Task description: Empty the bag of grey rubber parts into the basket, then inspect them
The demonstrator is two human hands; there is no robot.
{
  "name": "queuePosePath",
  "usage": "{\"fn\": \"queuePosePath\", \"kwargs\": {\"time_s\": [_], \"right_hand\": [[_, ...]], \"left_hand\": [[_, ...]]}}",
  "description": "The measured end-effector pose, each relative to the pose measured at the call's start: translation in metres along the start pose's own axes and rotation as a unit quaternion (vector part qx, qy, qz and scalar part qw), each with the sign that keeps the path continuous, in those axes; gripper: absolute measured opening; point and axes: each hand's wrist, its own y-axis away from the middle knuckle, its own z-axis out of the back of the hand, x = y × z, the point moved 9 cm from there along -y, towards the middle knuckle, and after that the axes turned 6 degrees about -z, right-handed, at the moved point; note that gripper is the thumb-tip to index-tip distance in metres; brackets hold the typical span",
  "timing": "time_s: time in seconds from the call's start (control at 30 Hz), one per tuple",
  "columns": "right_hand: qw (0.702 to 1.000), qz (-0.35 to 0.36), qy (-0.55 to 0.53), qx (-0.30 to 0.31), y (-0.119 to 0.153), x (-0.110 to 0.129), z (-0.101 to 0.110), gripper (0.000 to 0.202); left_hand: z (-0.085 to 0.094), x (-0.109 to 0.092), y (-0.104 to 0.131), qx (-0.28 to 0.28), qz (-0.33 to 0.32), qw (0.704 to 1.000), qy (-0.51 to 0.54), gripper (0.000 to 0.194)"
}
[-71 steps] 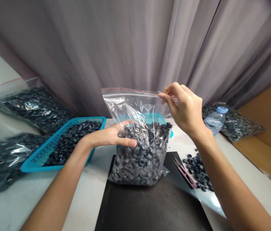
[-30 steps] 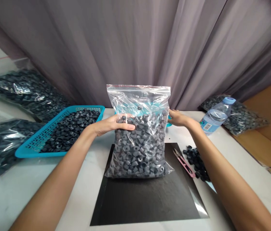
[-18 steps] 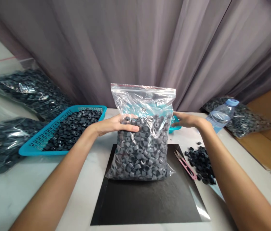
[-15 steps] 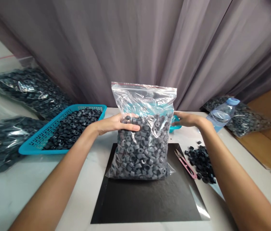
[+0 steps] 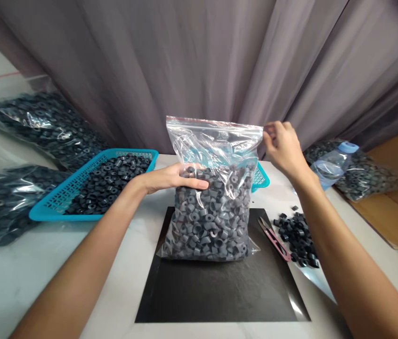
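A clear zip bag [image 5: 213, 221] filled with small dark grey plastic rings stands upright on a black mat [image 5: 220, 294]. My left hand [image 5: 181, 179] grips its left side, thumb across the front and the other fingers hidden behind. At the bag's top right corner, my right hand [image 5: 280, 143] has its fingers curled in a pinch on the end of the zip edge. The zip strip runs straight across the top; whether it is sealed I cannot tell.
On the left, a blue basket [image 5: 55, 205] holds more rings beside large filled bags [image 5: 39, 122]. Another blue basket [image 5: 261, 178] is partly hidden behind the bag. To the right lie pink thread snips [image 5: 276, 240], loose dark pieces [image 5: 297, 240], a water bottle [image 5: 333, 165] and another filled bag [image 5: 370, 179].
My right hand has risen from beside the small basket behind the bag to the bag's top right corner. My left hand keeps its hold, and the view has shifted slightly.
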Motion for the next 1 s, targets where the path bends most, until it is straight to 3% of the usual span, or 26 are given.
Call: {"fn": "queuePosePath", "kwargs": {"time_s": [0.07, 0.13, 0.2, 0.33, 0.5, 0.67, 0.87, 1.0], "right_hand": [[0.993, 0.089, -0.037, -0.072, 0.007, 0.044, 0.023, 0.040], [0.984, 0.144, -0.067, -0.079, 0.015, 0.078, 0.031, 0.039], [0.978, 0.152, -0.122, -0.076, 0.022, 0.096, 0.036, 0.041], [0.971, 0.132, -0.173, -0.096, 0.030, 0.108, 0.044, 0.041], [0.978, 0.185, -0.016, -0.100, 0.039, 0.128, 0.034, 0.023], [0.972, 0.195, 0.029, -0.130, 0.042, 0.129, 0.035, 0.015], [0.964, 0.201, 0.076, -0.159, 0.042, 0.126, 0.048, 0.020], [0.965, 0.192, 0.084, -0.158, 0.042, 0.124, 0.051, 0.019]], "left_hand": [[-0.002, 0.000, 0.000, 0.010, -0.002, 1.000, 0.005, 0.066], [-0.003, -0.002, 0.000, 0.014, -0.005, 1.000, 0.009, 0.065], [-0.004, -0.004, 0.001, 0.018, -0.014, 1.000, 0.008, 0.064], [-0.008, -0.009, 0.002, 0.026, -0.024, 0.999, -0.001, 0.066], [-0.013, -0.017, 0.002, 0.030, -0.060, 0.998, -0.002, 0.064], [-0.018, -0.021, 0.003, 0.051, -0.081, 0.995, -0.004, 0.056], [-0.016, -0.014, 0.003, 0.030, -0.055, 0.998, 0.010, 0.078], [-0.013, -0.012, 0.005, 0.026, -0.046, 0.998, -0.026, 0.080]]}}
